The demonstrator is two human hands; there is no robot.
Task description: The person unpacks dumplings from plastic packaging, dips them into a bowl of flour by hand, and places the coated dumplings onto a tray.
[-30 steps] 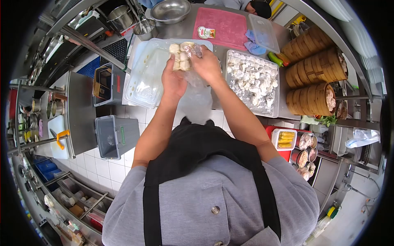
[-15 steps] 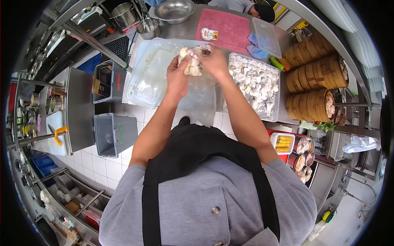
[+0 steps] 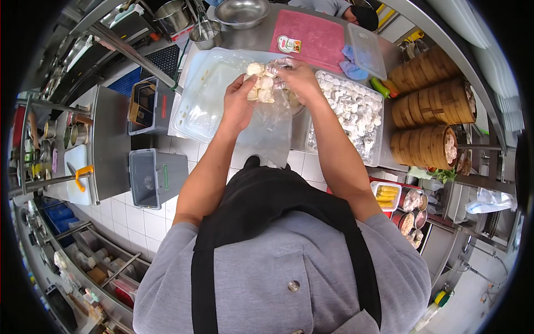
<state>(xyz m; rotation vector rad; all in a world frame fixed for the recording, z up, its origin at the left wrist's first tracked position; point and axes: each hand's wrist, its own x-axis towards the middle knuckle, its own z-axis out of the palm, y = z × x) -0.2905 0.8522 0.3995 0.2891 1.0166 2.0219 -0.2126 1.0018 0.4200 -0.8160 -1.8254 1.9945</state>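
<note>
A small block of pale, rounded dough pieces (image 3: pixel 260 89) is held up over the front right of a translucent tray (image 3: pixel 192 106). My left hand (image 3: pixel 240 103) is closed on the block's left side. At its upper right, my right hand (image 3: pixel 297 80) pinches a clear plastic bag (image 3: pixel 272 131), which hangs down past the table edge. Some of the plastic lies over the dough pieces. Right of my hands stands a tray of floury white pieces (image 3: pixel 350 111).
Behind lie a red cutting board (image 3: pixel 311 36), a metal bowl (image 3: pixel 242 12), a blue cloth (image 3: pixel 353 65) and a clear lid (image 3: pixel 367 50). Bamboo steamers (image 3: pixel 425 147) stack at the right. A person (image 3: pixel 361 16) leans at the far edge. Grey bins (image 3: pixel 172 178) stand left.
Compared with a second ago, the dough block is slightly farther right and turned. My right hand has shifted right, drawing the plastic partly off the block. The view has shifted slightly.
</note>
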